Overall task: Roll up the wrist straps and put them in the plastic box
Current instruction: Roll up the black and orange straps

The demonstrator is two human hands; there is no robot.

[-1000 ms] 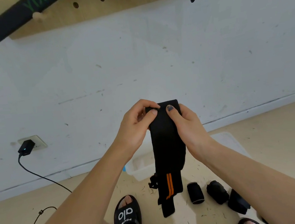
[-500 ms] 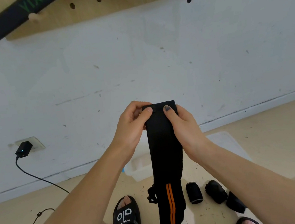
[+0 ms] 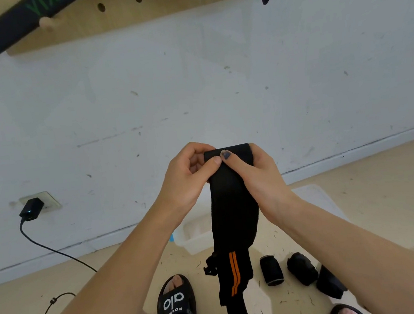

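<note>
The person holds a long black fabric wrist strap with two orange stripes (image 3: 234, 221) up in front of the scuffed white wall (image 3: 219, 91). The left hand (image 3: 188, 179) pinches the strap's top edge between thumb and curled fingers; the right hand (image 3: 257, 174) grips the same top edge from the other side, thumb pressed on the front. The strap hangs straight down from both hands, its lower end dangling above the beige floor (image 3: 385, 188). Behind the strap, on the floor, sits the clear plastic box (image 3: 196, 235), partly hidden. To the right of the strap's hanging end lie three rolled black wrist straps (image 3: 271, 269) in a row on the floor. Left of the strap's end is a black slide sandal with white lettering (image 3: 176, 302).
</note>
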